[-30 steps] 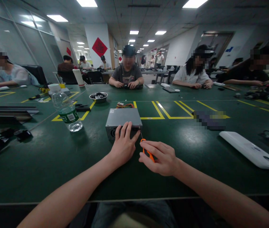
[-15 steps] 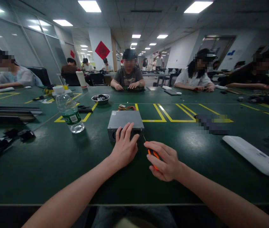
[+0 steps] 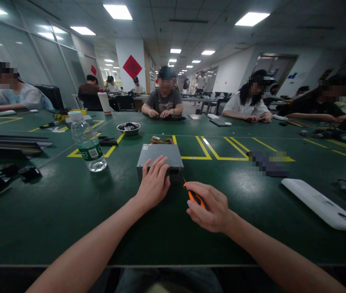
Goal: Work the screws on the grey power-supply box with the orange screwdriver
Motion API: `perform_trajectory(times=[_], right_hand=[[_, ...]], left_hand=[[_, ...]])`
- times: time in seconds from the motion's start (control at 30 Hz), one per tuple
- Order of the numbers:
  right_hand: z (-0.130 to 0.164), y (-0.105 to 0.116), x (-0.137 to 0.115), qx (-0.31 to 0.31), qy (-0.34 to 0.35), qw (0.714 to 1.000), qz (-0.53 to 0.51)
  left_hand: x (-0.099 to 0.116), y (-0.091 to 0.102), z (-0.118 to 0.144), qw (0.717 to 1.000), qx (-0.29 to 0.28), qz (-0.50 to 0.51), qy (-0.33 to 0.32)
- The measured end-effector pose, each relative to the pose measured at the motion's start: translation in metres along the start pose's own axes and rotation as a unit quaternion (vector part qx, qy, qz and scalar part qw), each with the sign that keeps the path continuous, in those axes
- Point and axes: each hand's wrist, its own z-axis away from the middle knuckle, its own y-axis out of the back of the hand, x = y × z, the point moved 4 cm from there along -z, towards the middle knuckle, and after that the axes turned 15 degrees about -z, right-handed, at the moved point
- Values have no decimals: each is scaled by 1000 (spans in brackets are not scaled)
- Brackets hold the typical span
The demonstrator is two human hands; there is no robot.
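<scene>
A grey metal computer power supply (image 3: 160, 150) sits on the green table in front of me, coloured wires (image 3: 162, 141) coming out behind it. My left hand (image 3: 154, 179) rests on its top and front edge, fingers stretched out and thumb at the front side. My right hand (image 3: 211, 205) is closed around the orange and black handle of a screwdriver (image 3: 195, 198). The thin shaft points up and left to the lower right corner of the power supply's front. Whether the tip sits in a screw is too small to tell.
A water bottle (image 3: 89, 142) stands left of the power supply, with a metal bowl (image 3: 128, 128) of small parts behind. A white elongated device (image 3: 322, 203) lies at right. Black parts (image 3: 29, 173) and dark metal strips (image 3: 11, 146) lie at left. Co-workers sit across the table.
My left hand has shifted slightly on the power supply, and its fingers lie flatter. My right hand has turned the screwdriver handle a little. The camera view has shifted slightly.
</scene>
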Motion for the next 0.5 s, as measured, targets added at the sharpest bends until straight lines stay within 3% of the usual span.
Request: perform_trajectory(times=[0.5], right_hand=[[7, -5, 9, 22, -29, 999, 22]], left_hand=[[16, -1, 5, 997, -31, -14, -66]])
